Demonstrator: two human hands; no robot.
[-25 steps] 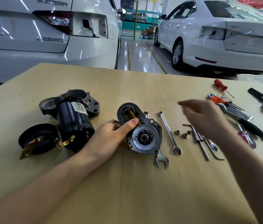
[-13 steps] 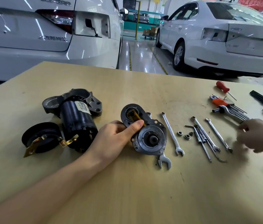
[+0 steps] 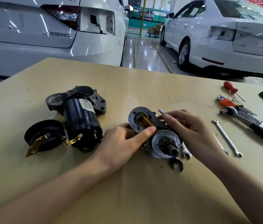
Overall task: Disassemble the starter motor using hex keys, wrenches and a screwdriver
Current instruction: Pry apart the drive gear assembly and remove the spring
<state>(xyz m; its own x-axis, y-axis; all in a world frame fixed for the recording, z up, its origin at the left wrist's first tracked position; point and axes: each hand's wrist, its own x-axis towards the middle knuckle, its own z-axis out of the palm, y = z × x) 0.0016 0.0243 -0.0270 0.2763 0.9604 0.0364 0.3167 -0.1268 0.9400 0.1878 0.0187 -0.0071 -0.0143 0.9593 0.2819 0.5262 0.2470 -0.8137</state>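
With the motor body and cap already set aside at left, the left hand grips the mid-table plate assembly while the right hand pinches a screwdriver, so more stripping seems left.

A grey metal end plate assembly lies on the table between the two hands, its stub shaft pointing toward the camera, a yellow piece in its round opening; left of it lie the black motor body and a black round cap with brass tabs
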